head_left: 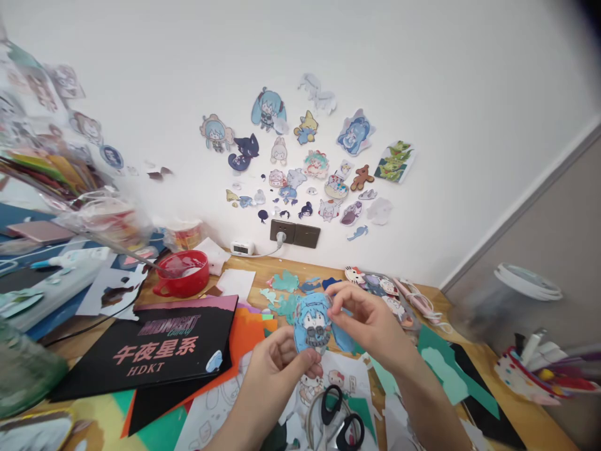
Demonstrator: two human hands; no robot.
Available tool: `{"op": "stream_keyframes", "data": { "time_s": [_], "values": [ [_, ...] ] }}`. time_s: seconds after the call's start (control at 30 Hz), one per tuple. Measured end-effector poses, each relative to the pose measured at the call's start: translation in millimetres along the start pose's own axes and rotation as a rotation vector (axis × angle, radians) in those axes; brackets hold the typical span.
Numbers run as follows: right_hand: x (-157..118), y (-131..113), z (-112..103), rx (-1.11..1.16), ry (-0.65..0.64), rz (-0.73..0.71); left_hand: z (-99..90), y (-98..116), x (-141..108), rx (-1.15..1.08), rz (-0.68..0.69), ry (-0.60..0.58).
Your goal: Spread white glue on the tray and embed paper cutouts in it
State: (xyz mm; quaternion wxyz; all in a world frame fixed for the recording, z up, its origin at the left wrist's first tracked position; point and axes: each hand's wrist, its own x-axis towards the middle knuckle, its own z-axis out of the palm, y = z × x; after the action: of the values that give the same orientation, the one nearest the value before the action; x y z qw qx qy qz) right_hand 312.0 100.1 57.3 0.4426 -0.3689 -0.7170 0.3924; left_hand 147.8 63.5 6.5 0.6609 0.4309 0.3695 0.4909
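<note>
A blue-haired paper cutout figure is held up over the desk between both hands. My left hand pinches its lower edge, thumb in front. My right hand has thumb and forefinger closed on the cutout's upper right side, near a blue hair piece. Black-handled scissors lie below the hands on printed paper sheets. Teal paper scraps rest just behind the cutout.
At left are a black folder, a red bowl and a glass jar. Green paper and a pen holder stand right. Many cutouts stick to the wall, above a socket.
</note>
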Motion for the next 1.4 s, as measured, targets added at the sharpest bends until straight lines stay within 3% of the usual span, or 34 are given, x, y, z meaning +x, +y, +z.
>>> {"op": "stream_keyframes", "data": {
  "time_s": [0.27, 0.6, 0.8, 1.0, 1.27, 1.4],
  "values": [
    [3, 1, -2, 0.024, -0.033, 0.006, 1.2, -4, 0, 0.020, 0.038, -0.015],
    [5, 3, -7, 0.039, -0.063, 0.005, -1.0, -2, 1, 0.088, 0.047, 0.108],
    [2, 1, -4, 0.110, -0.134, 0.057, -5.4, -1, 2, 0.073, 0.069, 0.175],
    [0, 4, -3, 0.097, -0.228, 0.247, -9.7, 4, 1, 0.123, 0.132, 0.246],
    [0, 6, -2, 0.004, -0.335, 0.324, -13.3, -4, 7, 0.078, 0.142, 0.277],
    [0, 4, -1, -0.009, -0.297, 0.315, -7.7, -1, 8, -0.039, 0.175, 0.325]
  ]
}}
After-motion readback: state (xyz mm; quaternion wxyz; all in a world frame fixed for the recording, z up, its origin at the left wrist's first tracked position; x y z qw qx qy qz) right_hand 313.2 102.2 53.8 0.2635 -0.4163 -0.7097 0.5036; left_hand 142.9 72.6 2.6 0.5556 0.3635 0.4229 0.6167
